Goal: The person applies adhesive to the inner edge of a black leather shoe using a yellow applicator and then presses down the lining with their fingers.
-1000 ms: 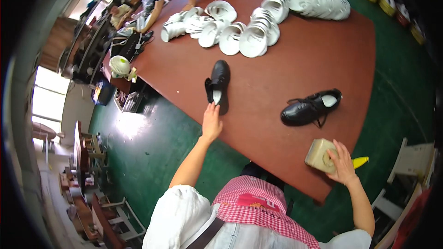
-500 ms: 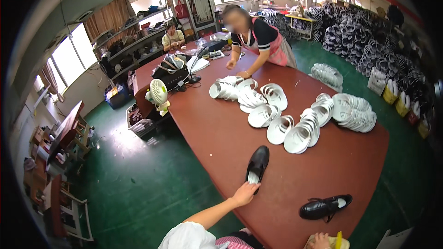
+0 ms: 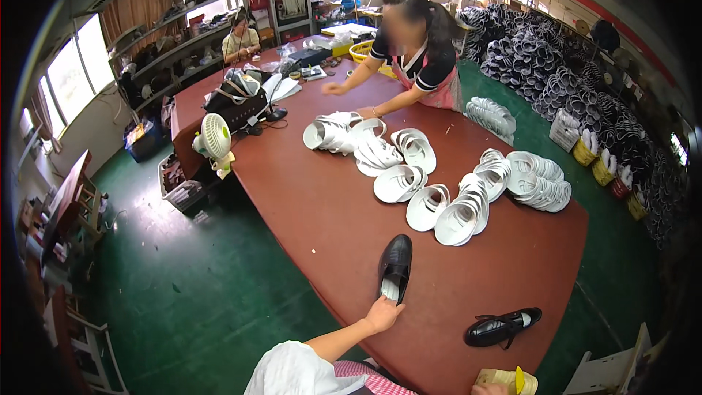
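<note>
A black leather shoe [image 3: 395, 254] with a white insole lies on the reddish-brown table, toe pointing away from me. My left hand [image 3: 384, 314] grips it at the heel, fingers closed on the back rim. At the lower edge my right hand [image 3: 488, 390] shows only in part, against a beige block-like object [image 3: 497, 377] with a yellow piece [image 3: 519, 380] standing on it; its fingers are mostly hidden. To the right lies a second black shoe [image 3: 503, 328], with laces and a light insole.
White curved shoe parts [image 3: 457, 219] lie in stacks across the table [image 3: 344, 234]. Across it a person in a pink apron [image 3: 420, 58] leans over them. A small fan [image 3: 216, 135] stands at the left edge. Piles of shoe parts [image 3: 519, 58] line the floor at right.
The view has shifted slightly. My left hand stays at the shoe's heel. My right hand has slid lower, almost out of view. The person opposite has stretched an arm out to the left.
</note>
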Demonstrator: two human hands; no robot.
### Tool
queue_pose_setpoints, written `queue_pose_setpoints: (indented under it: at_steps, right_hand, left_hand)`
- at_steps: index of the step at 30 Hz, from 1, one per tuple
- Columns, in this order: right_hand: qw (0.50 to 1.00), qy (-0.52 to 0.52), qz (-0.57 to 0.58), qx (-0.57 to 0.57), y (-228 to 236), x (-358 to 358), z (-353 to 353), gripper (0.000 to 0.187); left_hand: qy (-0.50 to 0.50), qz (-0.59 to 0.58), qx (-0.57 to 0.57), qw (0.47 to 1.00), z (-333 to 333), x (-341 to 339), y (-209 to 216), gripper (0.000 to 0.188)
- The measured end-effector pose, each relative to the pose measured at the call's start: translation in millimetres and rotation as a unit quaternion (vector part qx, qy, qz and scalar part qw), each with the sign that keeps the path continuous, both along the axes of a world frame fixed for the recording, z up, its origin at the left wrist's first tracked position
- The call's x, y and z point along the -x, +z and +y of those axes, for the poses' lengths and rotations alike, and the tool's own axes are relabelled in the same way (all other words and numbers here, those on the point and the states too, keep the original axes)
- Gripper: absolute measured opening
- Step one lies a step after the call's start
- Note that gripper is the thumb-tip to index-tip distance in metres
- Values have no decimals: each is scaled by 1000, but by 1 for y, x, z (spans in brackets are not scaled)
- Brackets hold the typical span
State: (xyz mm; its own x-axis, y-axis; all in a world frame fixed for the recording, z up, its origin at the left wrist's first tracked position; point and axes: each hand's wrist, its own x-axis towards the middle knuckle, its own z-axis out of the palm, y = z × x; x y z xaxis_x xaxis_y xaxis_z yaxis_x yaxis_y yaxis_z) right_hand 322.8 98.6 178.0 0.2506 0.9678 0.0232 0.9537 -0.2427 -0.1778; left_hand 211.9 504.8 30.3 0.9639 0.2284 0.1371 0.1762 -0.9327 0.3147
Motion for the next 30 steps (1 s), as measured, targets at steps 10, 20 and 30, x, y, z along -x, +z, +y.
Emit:
queue_pose_setpoints:
  at_steps: [10, 20, 30]
  right_hand:
    - [676, -337, 598, -266, -26, -56, -85, 52]
    - [604, -499, 533, -320, -61, -75, -92, 41]
    - [614, -532, 501, -297, -64, -84, -95, 43]
  left_hand:
    - [34, -21, 27, 999, -6, -1, 0, 16]
    - [99, 31, -8, 995, 58, 48, 29, 65]
    - [193, -128, -22, 973, 29, 67, 14, 57]
